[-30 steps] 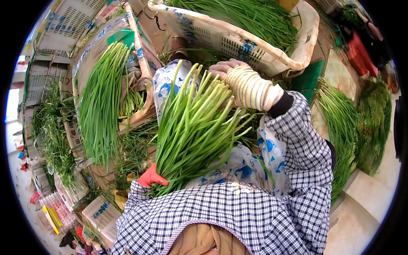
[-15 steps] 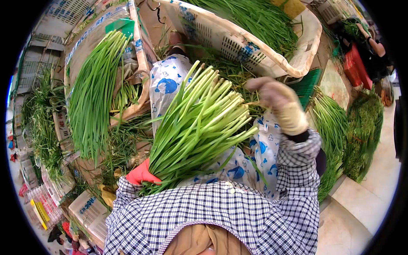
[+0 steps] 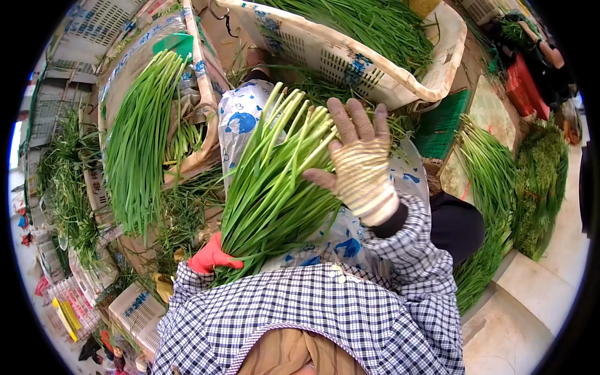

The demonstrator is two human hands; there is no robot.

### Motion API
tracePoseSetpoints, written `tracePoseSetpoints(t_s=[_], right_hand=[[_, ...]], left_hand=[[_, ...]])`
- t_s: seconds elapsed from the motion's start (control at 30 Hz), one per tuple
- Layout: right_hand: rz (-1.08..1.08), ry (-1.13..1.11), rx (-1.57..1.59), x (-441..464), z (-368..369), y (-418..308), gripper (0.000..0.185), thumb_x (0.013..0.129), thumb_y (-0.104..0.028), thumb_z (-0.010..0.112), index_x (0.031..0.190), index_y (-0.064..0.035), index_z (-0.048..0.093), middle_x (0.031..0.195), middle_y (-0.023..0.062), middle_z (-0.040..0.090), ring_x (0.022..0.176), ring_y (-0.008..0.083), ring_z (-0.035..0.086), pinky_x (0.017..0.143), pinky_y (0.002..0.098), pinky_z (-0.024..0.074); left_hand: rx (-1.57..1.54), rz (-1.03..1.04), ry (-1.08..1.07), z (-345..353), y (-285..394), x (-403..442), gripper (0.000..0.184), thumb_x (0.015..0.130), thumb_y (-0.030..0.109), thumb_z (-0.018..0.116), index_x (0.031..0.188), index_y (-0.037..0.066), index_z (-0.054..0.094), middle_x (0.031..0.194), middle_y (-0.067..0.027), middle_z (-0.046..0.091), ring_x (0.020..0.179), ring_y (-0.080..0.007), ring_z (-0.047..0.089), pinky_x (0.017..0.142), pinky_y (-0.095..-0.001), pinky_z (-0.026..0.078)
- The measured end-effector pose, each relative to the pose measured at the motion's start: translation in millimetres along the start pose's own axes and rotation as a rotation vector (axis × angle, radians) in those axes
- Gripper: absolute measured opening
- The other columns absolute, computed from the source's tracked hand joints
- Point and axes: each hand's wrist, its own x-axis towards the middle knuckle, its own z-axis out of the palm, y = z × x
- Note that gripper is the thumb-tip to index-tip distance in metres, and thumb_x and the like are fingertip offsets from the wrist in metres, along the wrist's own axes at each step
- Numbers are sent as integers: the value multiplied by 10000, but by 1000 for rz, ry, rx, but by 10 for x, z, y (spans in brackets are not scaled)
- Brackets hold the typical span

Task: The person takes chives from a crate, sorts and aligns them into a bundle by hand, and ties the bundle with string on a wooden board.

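A large bunch of long green stalks [image 3: 275, 187] lies slanted over my lap, pale cut ends pointing up and away. Around its leafy lower end is my left hand [image 3: 214, 255], in a red glove, its fingers partly hidden by the leaves. My right hand [image 3: 359, 153], in a striped, soiled glove, has its fingers spread at the right side of the bunch, by the pale ends, holding nothing. Beneath the bunch, a white plastic sheet with blue prints [image 3: 240, 119] covers my legs.
A white crate [image 3: 400, 84] of green stalks stands ahead. On the left, another bunch [image 3: 144, 144] rests over a bag-lined crate [image 3: 203, 156]. Tied bunches [image 3: 490, 169] lie at the right beside a green board [image 3: 440, 125]. A person's arm [image 3: 551, 55] shows at the upper right.
My right hand has swung away to the right and come back to the bunch's side, fingers now spread. The stalk ends fanned out and now sit closer together. My left hand keeps its hold.
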Motion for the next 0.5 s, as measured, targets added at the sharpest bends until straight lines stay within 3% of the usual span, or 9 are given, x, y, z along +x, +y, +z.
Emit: tracePoseSetpoints(t_s=[0.1,0.13,0.2,0.23,0.3,0.33,0.37,0.5], right_hand=[[160,178,369,-81,379,-130,578,698,-487,727,1075,-50,694,1487,119,363,1363,333,279,1126,598,116],[162,181,371,-91,398,-158,578,698,-487,727,1075,-50,694,1487,119,363,1363,333,279,1126,598,116],[255,54,569,-110,407,-192,458,702,-320,770,1103,-112,693,1466,100,390,1365,319,267,1129,558,160],[258,58,567,-137,381,-200,458,702,-320,770,1103,-112,693,1466,100,390,1365,319,267,1129,558,160],[374,14,812,-210,296,-189,367,718,-115,747,1085,-132,725,1414,101,474,1378,297,294,1155,426,186],[426,-99,928,-246,263,-146,361,728,-113,738,1089,-110,722,1408,114,476,1362,303,321,1151,435,201],[344,-88,872,-241,66,-131,371,759,-118,721,1126,-71,694,1400,119,482,1353,297,332,1155,429,189],[173,-30,588,-324,-156,-127,294,808,-162,697,1092,-88,688,1352,113,515,1315,307,376,1134,464,220]], left_hand=[[-76,13,94,128,49,-19,784,624,40,856,1332,38,519,1268,-71,605,1160,-180,551,1013,-345,414],[-73,11,95,124,34,-32,784,624,40,856,1332,38,519,1268,-71,605,1160,-180,551,1013,-345,414],[-46,-1,83,99,4,-35,811,613,29,858,1343,40,506,1273,-68,602,1165,-179,547,1021,-344,409],[-42,0,80,103,4,-39,811,613,29,858,1343,40,506,1273,-68,602,1165,-179,547,1021,-344,409],[-119,-22,126,120,6,-38,816,609,22,854,1345,39,503,1275,-68,601,1167,-179,544,1023,-345,407],[-73,5,101,96,-9,-25,790,615,12,837,1335,32,514,1267,-71,608,1164,-182,547,1020,-347,407],[-76,7,98,85,-3,-17,790,615,12,837,1335,32,514,1267,-71,608,1164,-182,547,1020,-347,407],[-24,17,17,113,94,15,739,623,-22,794,1314,23,535,1249,-77,620,1147,-180,561,1012,-339,415]])
